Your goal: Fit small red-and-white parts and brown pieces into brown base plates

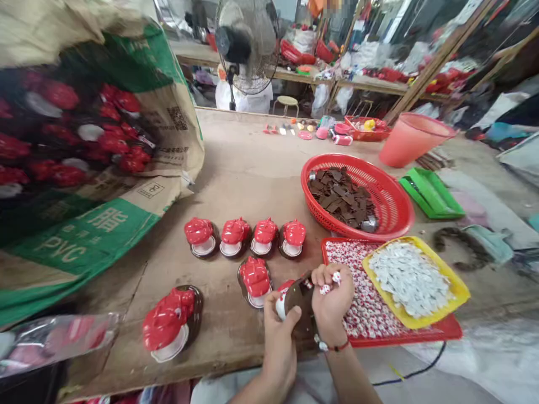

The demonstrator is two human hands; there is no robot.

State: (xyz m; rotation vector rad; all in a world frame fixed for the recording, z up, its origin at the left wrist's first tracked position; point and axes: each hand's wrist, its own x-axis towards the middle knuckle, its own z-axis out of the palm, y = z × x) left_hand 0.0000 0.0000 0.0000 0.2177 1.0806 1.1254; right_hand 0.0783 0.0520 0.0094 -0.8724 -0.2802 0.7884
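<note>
Head view, and the left hand (278, 350) is wrapped tight around a tilted slipper (300, 297), its brown sole facing up and a white patch showing by the thumb, right at the table (236, 185) edge. The right hand (332, 297) is almost closed, pinching small red-and-white bits (325, 289) against the sole! Risky spot: if that pinch slips, the bits could drop into the matching pile on the red tray (446, 331) just beside it. One wide turn of the slipper could also clip the glossy red-topped slipper (255, 280) close by. And watch the yellow tray (438, 297) sitting on the red one: a knock there could spill its white pieces (408, 278).
</note>
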